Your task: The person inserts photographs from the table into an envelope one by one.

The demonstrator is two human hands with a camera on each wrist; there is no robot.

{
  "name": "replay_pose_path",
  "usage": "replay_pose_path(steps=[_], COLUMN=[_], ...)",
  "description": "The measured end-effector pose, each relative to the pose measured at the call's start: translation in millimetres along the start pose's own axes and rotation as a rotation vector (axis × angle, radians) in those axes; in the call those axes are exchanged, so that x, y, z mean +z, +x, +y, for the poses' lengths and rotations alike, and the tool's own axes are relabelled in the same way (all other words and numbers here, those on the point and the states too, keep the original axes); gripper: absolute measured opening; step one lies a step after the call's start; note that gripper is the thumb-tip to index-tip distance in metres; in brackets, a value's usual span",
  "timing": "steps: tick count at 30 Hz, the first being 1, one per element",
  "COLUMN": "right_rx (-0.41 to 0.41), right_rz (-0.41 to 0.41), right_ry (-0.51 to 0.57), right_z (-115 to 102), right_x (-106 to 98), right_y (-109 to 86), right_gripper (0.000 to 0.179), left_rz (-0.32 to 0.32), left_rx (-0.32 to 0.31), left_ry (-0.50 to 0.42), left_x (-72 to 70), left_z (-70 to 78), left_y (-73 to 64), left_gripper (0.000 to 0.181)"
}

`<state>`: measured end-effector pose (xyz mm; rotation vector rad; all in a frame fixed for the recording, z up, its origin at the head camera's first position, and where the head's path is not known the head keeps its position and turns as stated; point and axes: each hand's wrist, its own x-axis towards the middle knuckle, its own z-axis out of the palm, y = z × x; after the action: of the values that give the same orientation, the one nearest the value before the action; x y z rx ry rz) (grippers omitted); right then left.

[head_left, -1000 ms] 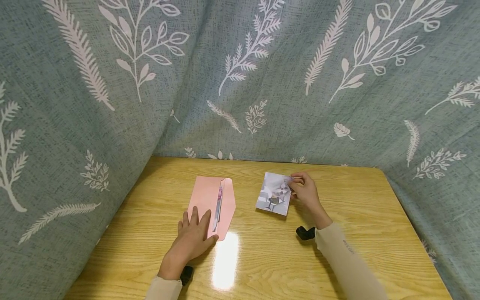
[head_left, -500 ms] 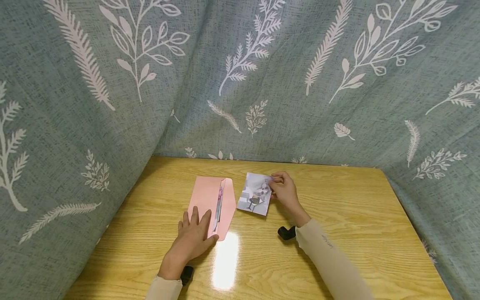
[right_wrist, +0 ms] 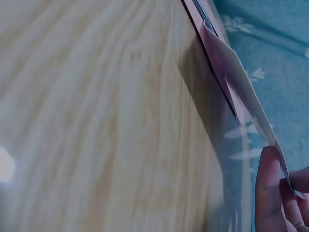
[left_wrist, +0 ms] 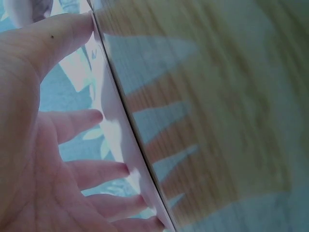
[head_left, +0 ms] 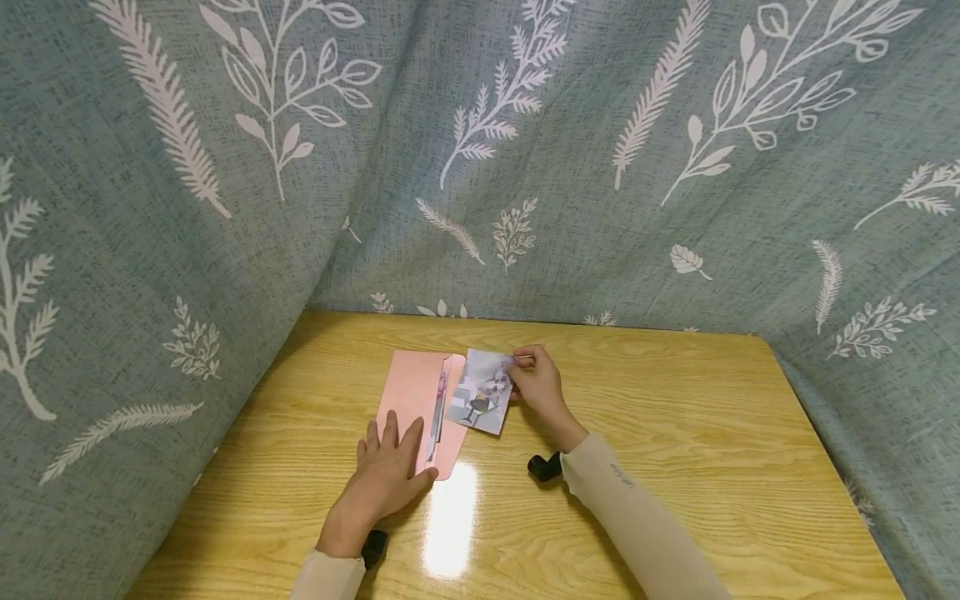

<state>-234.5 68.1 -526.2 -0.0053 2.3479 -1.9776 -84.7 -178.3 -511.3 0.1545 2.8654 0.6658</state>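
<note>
A pink envelope [head_left: 408,379] lies on the table with its flap unfolded to the right. Printed cards [head_left: 437,410] show through its long opening. My left hand [head_left: 386,475] rests on the envelope's near part, fingers spread and straight. A printed card [head_left: 483,392] with a grey and purple picture is pinched at its right edge by my right hand [head_left: 542,387]. The card's left part hangs over the envelope's flap. In the right wrist view the card [right_wrist: 246,92] is tilted, its far end at the envelope [right_wrist: 224,94] and its near edge between thumb and fingers.
The wooden table [head_left: 675,417] extends to the right of both hands. A patterned blue-green curtain [head_left: 570,167] stands behind it and along its sides. A bright light reflection lies on the tabletop near the left hand.
My right hand has moved left with the card, from apart on the table to over the envelope's flap. My left hand has stayed in place on the envelope.
</note>
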Motion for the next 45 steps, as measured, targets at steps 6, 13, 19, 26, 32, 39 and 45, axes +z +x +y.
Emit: replay_pose_path(steps=[6, 13, 19, 26, 32, 39, 45], right_rx=[0.005, 0.031, 0.027, 0.025, 0.042, 0.055, 0.051], right_rz=[0.0, -0.027, -0.047, -0.062, -0.078, -0.088, -0.094], right_ry=[-0.023, -0.018, -0.015, -0.017, -0.01, -0.02, -0.035], right_z=[0.4, -0.4, 1.1, 6.0, 5.1, 2.8, 3.2], right_x=[10.2, 17.8, 23.7, 32.9, 42.7, 53.1, 61.8], right_y=[-1.2, -5.0, -7.0, -5.7, -5.9, -6.8, -5.2], right_gripper=[0.031, 0.03, 0.027, 0.025, 0.024, 0.025, 0.026], left_rz=[0.004, 0.015, 0.029, 0.035, 0.032, 0.023, 0.022], left_rx=[0.003, 0.012, 0.021, 0.026, 0.022, 0.008, 0.003], left_ry=[-0.012, -0.016, -0.018, -0.015, -0.017, -0.019, -0.016], left_x=[-1.1, -0.2, 1.6, 1.8, 1.7, 2.1, 3.0], left_z=[1.1, -0.4, -1.7, -2.5, -2.5, -2.7, -3.0], left_y=[-0.6, -0.6, 0.5, 1.2, 0.8, 2.2, 3.0], left_gripper=[0.08, 0.081, 0.081, 0.082, 0.082, 0.083, 0.083])
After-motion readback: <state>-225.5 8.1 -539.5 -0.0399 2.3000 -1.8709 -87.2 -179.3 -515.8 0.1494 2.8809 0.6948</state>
